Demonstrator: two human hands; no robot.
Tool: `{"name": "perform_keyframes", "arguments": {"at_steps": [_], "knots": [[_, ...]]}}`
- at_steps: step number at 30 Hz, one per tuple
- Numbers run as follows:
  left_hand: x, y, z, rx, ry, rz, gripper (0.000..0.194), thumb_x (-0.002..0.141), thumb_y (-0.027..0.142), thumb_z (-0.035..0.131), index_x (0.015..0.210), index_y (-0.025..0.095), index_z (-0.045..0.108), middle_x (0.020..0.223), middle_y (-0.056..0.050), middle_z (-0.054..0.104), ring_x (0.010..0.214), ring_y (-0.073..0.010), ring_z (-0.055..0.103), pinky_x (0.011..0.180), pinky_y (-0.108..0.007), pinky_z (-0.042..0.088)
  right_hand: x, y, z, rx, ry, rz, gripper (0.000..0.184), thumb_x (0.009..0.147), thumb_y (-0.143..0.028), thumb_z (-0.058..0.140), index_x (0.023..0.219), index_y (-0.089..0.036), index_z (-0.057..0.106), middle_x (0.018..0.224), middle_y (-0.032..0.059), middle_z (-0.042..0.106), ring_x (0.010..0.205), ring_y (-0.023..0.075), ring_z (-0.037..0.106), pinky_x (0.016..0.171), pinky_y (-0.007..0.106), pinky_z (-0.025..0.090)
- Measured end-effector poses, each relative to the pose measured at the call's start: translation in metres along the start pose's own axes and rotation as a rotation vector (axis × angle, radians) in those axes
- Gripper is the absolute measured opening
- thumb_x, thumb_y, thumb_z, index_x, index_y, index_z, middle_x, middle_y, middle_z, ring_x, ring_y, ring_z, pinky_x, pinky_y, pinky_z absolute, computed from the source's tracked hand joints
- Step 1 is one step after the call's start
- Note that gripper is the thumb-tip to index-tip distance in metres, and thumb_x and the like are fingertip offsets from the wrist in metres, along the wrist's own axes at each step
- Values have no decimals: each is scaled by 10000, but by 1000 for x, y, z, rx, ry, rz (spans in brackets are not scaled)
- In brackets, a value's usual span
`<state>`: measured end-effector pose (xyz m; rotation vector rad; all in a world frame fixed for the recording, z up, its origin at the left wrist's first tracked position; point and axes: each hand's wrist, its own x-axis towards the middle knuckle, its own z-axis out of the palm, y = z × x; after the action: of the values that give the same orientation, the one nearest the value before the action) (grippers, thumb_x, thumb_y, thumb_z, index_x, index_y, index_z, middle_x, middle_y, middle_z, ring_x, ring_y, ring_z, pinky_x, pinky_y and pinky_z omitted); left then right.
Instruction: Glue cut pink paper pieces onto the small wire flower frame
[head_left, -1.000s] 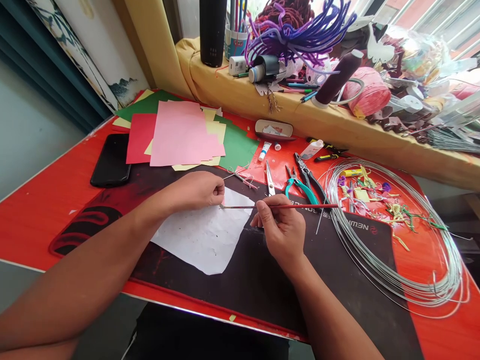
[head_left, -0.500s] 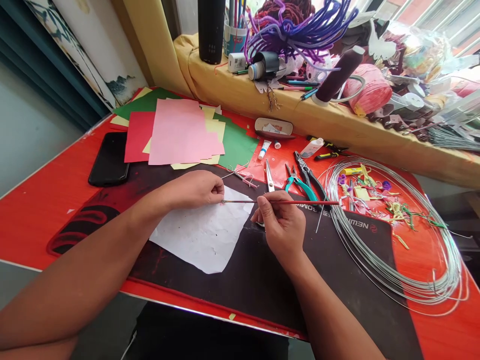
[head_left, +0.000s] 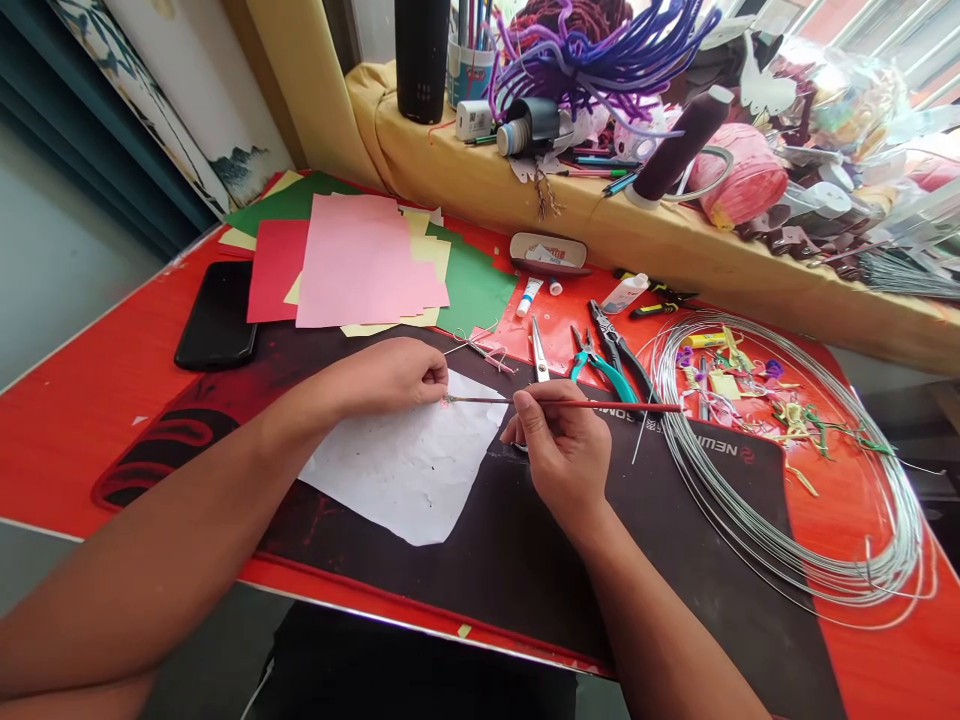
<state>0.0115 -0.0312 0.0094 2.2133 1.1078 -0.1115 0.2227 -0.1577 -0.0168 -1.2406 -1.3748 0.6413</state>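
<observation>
Brush (head_left: pixel 622 406) gripped in right hand (head_left: pixel 568 440), tip (head_left: pixel 453 399) just beside closed left hand (head_left: pixel 409 377), its contents hidden

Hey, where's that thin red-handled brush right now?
In the head view, the thin red-handled brush is just right of the middle, held almost level in the right hand, its tip over the crumpled white paper beside the left hand.

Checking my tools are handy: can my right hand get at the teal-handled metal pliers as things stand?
Probably yes, after your right hand sets down the slim red-handled brush; the teal pliers lie just beyond, with only that brush seemingly passing in front.
</observation>
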Motion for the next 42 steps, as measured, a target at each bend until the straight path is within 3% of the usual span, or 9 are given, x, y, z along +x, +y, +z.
{"name": "perform_keyframes", "arguments": {"at_steps": [14,22,30,42], "knots": [[1,-4,-1,-45,-16,19,225,870,277,601,893,222,817,900,-42,789,771,-195,664,665,-308,397,1,0,-2,8,37,4,111,1057,-231,682,949,-245,663,650,-63,638,535,148,690,534,287,513],[-2,-9,-2,-176,24,-124,209,943,375,561,985,220,695,750,-16,741,643,-198,689,601,-299,435,1,-2,-5,-4,30,24,124,1051,-236,684,930,-245,659,653,-60,642,531,148,691,534,282,520],[-9,-5,-4,28,23,-7,186,907,396,631,874,231,708,871,-40,767,741,-210,653,623,-320,366,-2,-3,-9,-42,32,31,127,1058,-263,681,933,-250,662,662,-48,664,541,160,697,531,292,522],[-8,9,4,112,8,-31,173,924,363,617,830,229,673,822,-32,741,707,-204,592,623,-331,311,-3,-2,-8,-41,57,9,144,1065,-288,685,928,-244,677,689,-32,670,544,160,694,516,288,523]]}}
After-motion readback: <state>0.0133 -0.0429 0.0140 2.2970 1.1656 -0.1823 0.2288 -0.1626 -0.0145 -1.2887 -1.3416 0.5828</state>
